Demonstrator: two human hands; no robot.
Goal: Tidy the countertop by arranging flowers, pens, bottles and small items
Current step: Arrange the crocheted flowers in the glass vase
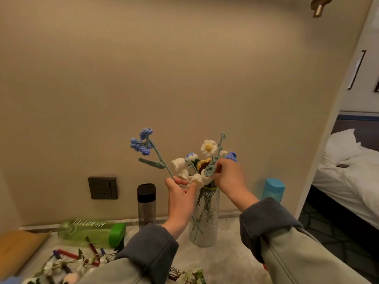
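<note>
left hand (180, 196) pinches a blue flower (146, 140) at the vase's (214, 228) ten o'clock; right hand (229, 177) pinches a teal sprig (210, 170).

Dark wall socket (103, 187), beige wall (164, 78); white bed (352, 181), framed picture (357, 68)

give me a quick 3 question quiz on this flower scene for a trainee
1. True or false: the green bottle lies on its side.
2. What does the left hand hold? A the blue flower by its stem; B a pen; C the dark bottle.
3. Fill in: the right hand pinches a teal sprig among the flowers standing in the glass ____.

Key: 1 true; 2 A; 3 vase.
</note>
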